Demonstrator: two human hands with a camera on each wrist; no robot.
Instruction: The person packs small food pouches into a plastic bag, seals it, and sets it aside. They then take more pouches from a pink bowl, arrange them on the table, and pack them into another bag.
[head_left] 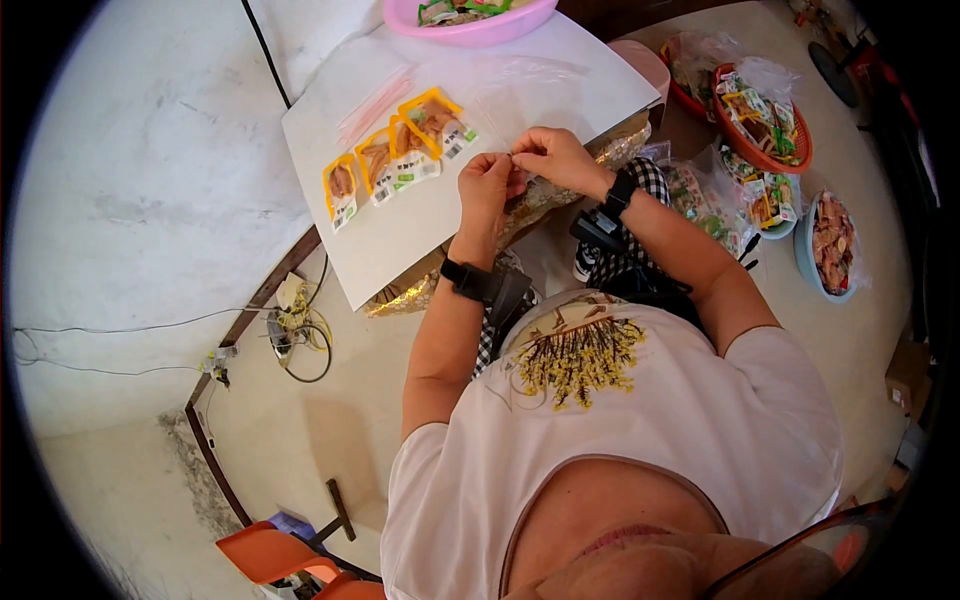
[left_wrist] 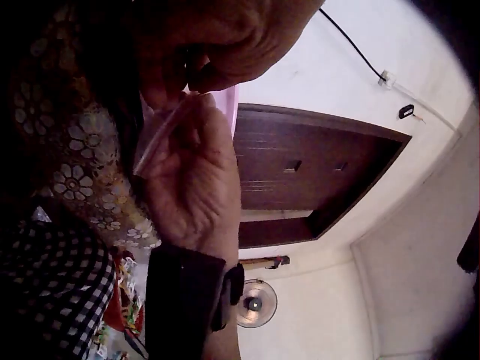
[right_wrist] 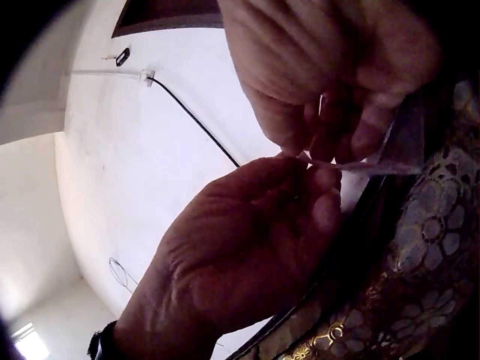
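Observation:
Over the near edge of the white table (head_left: 300,130), both hands meet fingertip to fingertip. My left hand (head_left: 485,185) pinches a small clear plastic bag (right_wrist: 405,146) between thumb and fingers. My right hand (head_left: 558,158) pinches the same bag at its edge, right beside the left fingertips. In the left wrist view the bag's folded edge runs along the right hand (left_wrist: 191,180); the fingers hide the rest. Several yellow-edged food packets (head_left: 436,118) lie on the table left of the hands. Clear bags with pink edges (head_left: 375,105) lie behind them.
A pink basin (head_left: 475,28) with packets stands at the table's far side. On the floor to the right are a red basket (head_left: 770,150) of packets and a light blue basin (head_left: 812,265) of brown food. Patterned cloth (head_left: 405,297) hangs below the table edge.

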